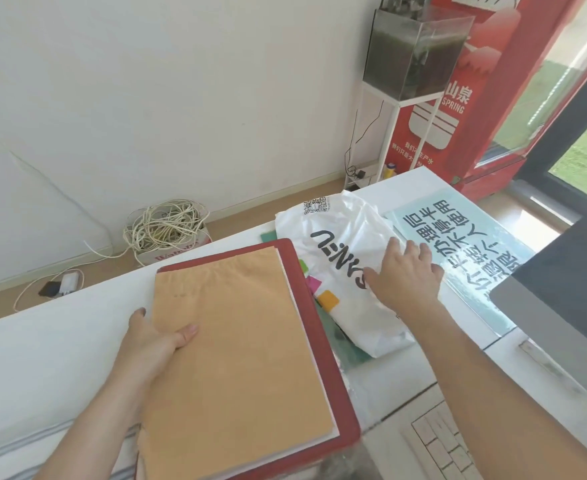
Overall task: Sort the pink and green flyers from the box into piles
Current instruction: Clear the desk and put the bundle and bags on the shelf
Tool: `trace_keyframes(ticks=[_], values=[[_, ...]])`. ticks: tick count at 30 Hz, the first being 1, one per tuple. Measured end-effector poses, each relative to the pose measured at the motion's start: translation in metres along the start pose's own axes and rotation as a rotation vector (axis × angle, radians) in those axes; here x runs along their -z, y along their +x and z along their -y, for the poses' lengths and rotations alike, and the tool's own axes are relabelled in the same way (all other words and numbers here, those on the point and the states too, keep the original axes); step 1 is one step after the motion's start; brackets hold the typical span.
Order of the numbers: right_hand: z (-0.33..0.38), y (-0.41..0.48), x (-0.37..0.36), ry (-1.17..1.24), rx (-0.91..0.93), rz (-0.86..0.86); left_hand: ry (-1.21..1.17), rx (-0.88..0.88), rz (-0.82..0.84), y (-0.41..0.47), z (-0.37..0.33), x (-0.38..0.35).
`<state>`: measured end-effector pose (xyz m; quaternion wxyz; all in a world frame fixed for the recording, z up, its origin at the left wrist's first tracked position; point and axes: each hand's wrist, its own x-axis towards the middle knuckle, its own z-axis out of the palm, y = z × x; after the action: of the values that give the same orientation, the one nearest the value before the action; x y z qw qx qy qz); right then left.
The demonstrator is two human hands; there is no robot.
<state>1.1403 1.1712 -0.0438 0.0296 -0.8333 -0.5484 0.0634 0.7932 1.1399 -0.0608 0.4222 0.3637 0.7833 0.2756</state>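
A pink flyer (314,284) and a green flyer (302,265) peek out between the folder (321,341) and the bag (347,244); they look thin, light and floppy, so pinch a free edge. The left hand (157,336) grips the papers (233,341), thumb on top; the right hand (406,275) lies on the bag, fingers spread.

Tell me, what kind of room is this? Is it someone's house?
Probably an office or a shop counter, not a home. There is a white desk with a computer keyboard and monitor, a printed notice lying on it, and a red cabinet marked SPRING behind a glass tank.
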Motion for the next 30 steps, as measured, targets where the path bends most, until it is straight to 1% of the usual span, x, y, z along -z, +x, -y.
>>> trace_keyframes(ticks=[1,2,3,4,5,6,7,8,10,12,13,15,16,18,19,20,21,22,23,24,25,26,28,29,30], values=[[-0.01,0.019,-0.001,0.045,-0.093,0.122,0.229,-0.076,-0.059,-0.003,-0.005,0.002],[-0.017,0.034,-0.004,0.09,-0.155,0.236,0.45,-0.219,-0.135,-0.007,-0.01,0.001],[-0.022,0.045,-0.008,0.117,-0.181,0.311,0.628,-0.432,-0.192,-0.011,-0.015,-0.001],[-0.023,0.051,-0.011,0.128,-0.188,0.342,0.754,-0.661,-0.186,-0.016,-0.02,-0.007],[-0.022,0.054,-0.011,0.135,-0.18,0.338,0.881,-0.852,-0.097,-0.023,-0.027,-0.016],[-0.02,0.057,-0.011,0.144,-0.158,0.321,1.021,-0.968,0.033,-0.033,-0.034,-0.028],[-0.017,0.059,-0.009,0.164,-0.129,0.308,1.142,-0.994,0.151,-0.041,-0.038,-0.042],[-0.015,0.06,-0.006,0.195,-0.114,0.311,1.246,-0.957,0.223,-0.048,-0.043,-0.053],[-0.013,0.061,-0.002,0.26,-0.113,0.322,1.328,-0.903,0.253,-0.054,-0.056,-0.068],[-0.012,0.058,0.002,0.261,-0.103,0.273,1.367,-0.864,0.253,-0.057,-0.067,-0.074],[-0.01,0.055,0.007,0.252,-0.083,0.209,1.375,-0.856,0.255,-0.056,-0.07,-0.075],[-0.004,0.046,0.023,0.261,-0.011,-0.005,1.361,-0.845,0.239,-0.054,-0.076,-0.078],[-0.001,0.042,0.035,0.288,0.039,-0.131,1.323,-0.845,0.234,-0.053,-0.079,-0.08],[0.001,0.033,0.063,0.427,0.095,-0.339,1.112,-0.804,0.251,-0.05,-0.086,-0.081],[0.0,0.029,0.078,0.543,0.086,-0.397,0.927,-0.728,0.29,-0.051,-0.092,-0.08],[-0.004,0.027,0.093,0.679,0.061,-0.428,0.66,-0.611,0.359,-0.055,-0.1,-0.078],[-0.008,0.024,0.105,0.815,0.032,-0.429,0.324,-0.463,0.471,-0.062,-0.111,-0.076],[-0.01,0.02,0.111,0.918,0.012,-0.407,0.001,-0.336,0.563,-0.069,-0.123,-0.076],[-0.01,0.013,0.113,0.962,0.013,-0.373,-0.215,-0.265,0.609,-0.073,-0.134,-0.075],[-0.007,0.006,0.11,0.959,0.034,-0.325,-0.362,-0.265,0.628,-0.075,-0.144,-0.075],[-0.002,-0.002,0.106,0.95,0.069,-0.252,-0.449,-0.292,0.59,-0.073,-0.15,-0.074],[0.003,-0.01,0.1,0.972,0.108,-0.149,-0.497,-0.33,0.514,-0.071,-0.156,-0.072],[0.007,-0.02,0.087,1.078,0.132,0.097,-0.487,-0.42,0.282,-0.06,-0.157,-0.064],[0.002,-0.018,0.076,1.078,0.084,0.173,-0.449,-0.465,0.17,-0.054,-0.155,-0.057],[-0.006,-0.012,0.063,0.961,0.015,0.207,-0.44,-0.499,0.087,-0.047,-0.153,-0.047]])
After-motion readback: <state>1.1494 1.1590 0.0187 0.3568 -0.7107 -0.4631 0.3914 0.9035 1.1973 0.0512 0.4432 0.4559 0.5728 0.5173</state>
